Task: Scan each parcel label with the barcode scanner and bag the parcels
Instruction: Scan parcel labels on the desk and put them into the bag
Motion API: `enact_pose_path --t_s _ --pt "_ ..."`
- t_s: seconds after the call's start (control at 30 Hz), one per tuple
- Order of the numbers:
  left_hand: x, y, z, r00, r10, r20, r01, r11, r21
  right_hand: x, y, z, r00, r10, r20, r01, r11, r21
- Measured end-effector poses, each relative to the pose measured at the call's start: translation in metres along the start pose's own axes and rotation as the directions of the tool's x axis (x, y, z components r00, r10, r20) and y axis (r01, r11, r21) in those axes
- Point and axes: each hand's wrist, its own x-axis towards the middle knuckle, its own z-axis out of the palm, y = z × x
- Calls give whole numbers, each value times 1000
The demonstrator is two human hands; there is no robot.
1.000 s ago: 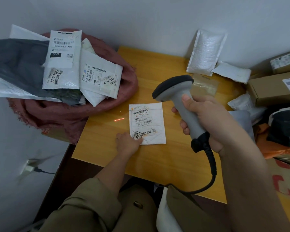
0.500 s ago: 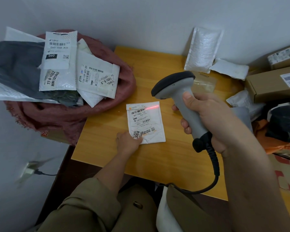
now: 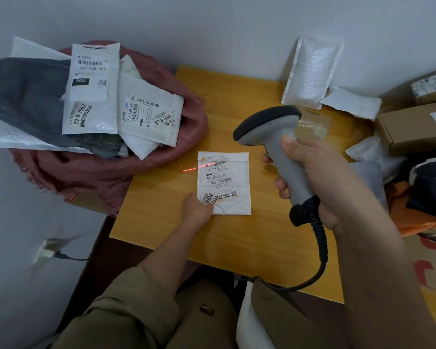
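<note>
One red scan line is what has moved: half a second ago it lay across the label's right side, and now we have it straddling the left edge of the white parcel at its ten o'clock, half on the table. Our left hand pins the parcel's seven o'clock corner. Our right hand grips the barcode scanner at three o'clock. We judge the barcode still unread; the red sack waits at nine.

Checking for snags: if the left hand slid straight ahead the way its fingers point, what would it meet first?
Likely the small white parcel itself: the left hand already touches its near-left corner, fingers aimed across the label.
</note>
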Motion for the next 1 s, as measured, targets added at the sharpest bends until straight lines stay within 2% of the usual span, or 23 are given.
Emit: enact_pose_path --t_s 0.1,0.17,0.27,0.33,0.43,0.5,0.7,0.8,0.9,1.0 --pt "-4 9 -4 998 57 36 -47 972 -229 3 0 4 1000 -23 13 23 1000 10" --pt "-7 18 -10 990 144 10 -132 933 -334 6 -1 10 999 -53 12 52 997 51" --pt "-8 33 -29 948 281 -153 -319 863 -391 10 -5 22 996 -90 -29 93 984 152" --pt "-5 44 -48 907 310 -286 -409 813 -415 13 -10 30 992 -114 -57 124 965 229" --pt "3 59 -81 827 271 -493 -513 724 -462 18 -15 40 987 -142 -75 157 954 254" --pt "8 68 -106 741 239 -627 -589 680 -437 22 -17 46 987 -150 -60 160 957 244" --pt "21 79 -189 613 77 -786 -656 604 -453 30 -21 77 989 -145 23 139 975 174" --pt "31 77 -219 589 -10 -808 -630 620 -467 33 -20 91 988 -148 55 138 978 155" --pt "41 73 -227 588 -76 -806 -473 775 -418 35 -14 95 990 -127 65 118 985 123" --pt "37 74 -225 510 -38 -859 -397 876 -274 43 -13 90 995 -83 60 76 990 122"
